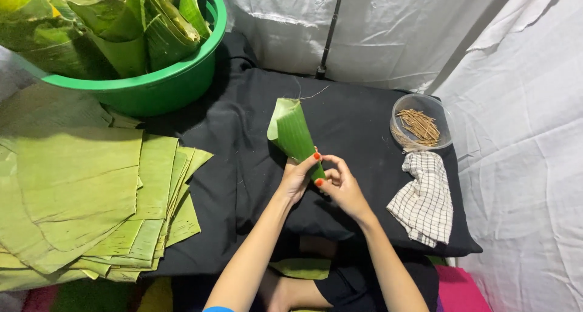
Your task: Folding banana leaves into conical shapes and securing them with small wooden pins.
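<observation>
A green banana leaf rolled into a cone (291,131) is held over a black cloth (358,123), its open mouth pointing away from me. My left hand (297,175) grips the cone's narrow lower end, thumb on top. My right hand (340,181) pinches the same tip from the right side. Both hands meet at the cone's point.
A stack of flat banana leaf sheets (91,196) lies at the left. A green plastic basin (164,87) full of rolled leaf cones stands at the back left. A clear bowl of thin wooden sticks (421,123) and a checked cloth (425,199) sit at the right. White sheeting surrounds.
</observation>
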